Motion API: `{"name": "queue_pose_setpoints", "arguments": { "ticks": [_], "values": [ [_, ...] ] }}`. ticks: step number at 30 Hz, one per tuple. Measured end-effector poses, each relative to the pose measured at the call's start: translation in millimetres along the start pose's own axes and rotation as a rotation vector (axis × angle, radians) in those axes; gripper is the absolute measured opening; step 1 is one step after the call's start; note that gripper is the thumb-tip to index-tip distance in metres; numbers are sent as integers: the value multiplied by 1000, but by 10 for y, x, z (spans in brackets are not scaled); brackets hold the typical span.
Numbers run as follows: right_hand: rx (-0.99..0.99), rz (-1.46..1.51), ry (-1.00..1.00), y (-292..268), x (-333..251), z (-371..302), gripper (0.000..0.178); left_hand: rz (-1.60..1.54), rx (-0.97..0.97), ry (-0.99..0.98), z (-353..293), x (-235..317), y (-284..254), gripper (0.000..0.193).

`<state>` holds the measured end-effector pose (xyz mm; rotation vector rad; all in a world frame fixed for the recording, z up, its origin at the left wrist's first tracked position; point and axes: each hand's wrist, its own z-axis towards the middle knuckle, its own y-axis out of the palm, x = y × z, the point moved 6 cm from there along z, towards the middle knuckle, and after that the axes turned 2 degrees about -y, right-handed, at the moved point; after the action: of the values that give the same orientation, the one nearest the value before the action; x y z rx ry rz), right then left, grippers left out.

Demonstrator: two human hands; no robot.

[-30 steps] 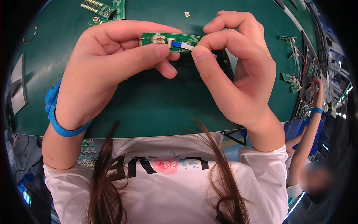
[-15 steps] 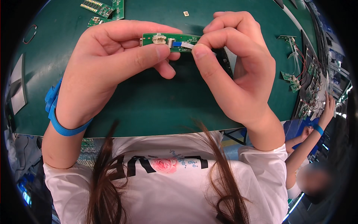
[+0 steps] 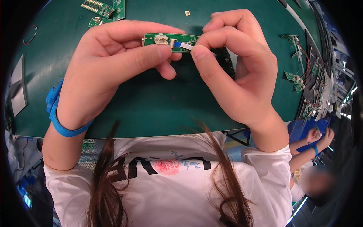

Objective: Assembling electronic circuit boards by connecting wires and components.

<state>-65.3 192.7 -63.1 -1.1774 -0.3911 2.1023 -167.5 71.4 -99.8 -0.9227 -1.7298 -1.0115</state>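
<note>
My left hand (image 3: pixel 109 60) grips a small, narrow green circuit board (image 3: pixel 148 39) between its thumb and fingers. On the board's upper face are a white socket (image 3: pixel 161 39) and a smaller pale connector (image 3: pixel 172 43). A flat white ribbon cable (image 3: pixel 186 45) with a blue end lies at that smaller connector; whether it is fully seated I cannot tell. My right hand (image 3: pixel 242 64) pinches the ribbon's other visible part between thumb and forefinger, which cover the board's right end. A dark part (image 3: pixel 227 62) shows partly behind the right hand.
Several loose green boards (image 3: pixel 99 8) lie at the far left of the green table (image 3: pixel 159 109). A tiny pale piece (image 3: pixel 187 13) lies at the back, a metal plate (image 3: pixel 19 85) at left. Wired boards (image 3: pixel 297 79) sit at right, near a co-worker's hands (image 3: pixel 321 138).
My right thumb and forefinger have shifted slightly left along the ribbon cable. My left hand and the board barely move. The co-worker's raised hand has come down closer to the other one.
</note>
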Motion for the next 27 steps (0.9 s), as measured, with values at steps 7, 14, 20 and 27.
{"name": "queue_pose_setpoints", "arguments": {
  "ticks": [7, 14, 20, 27],
  "values": [
    [109, 124, 87, 44, 105, -80, 5, -59, 52, 31, 9, -28, 6, 30],
    [0, -23, 26, 37, 45, 4, 7, -133, 64, 46, 57, -58, 33, 26],
    [11, -32, 93, 71, 10, -2, 8, -100, 101, 112, 49, -36, 30, 22],
    [15, -143, 133, -128, 13, 134, 11, 91, 199, 138, 9, 93, -10, 17]
  ]
}}
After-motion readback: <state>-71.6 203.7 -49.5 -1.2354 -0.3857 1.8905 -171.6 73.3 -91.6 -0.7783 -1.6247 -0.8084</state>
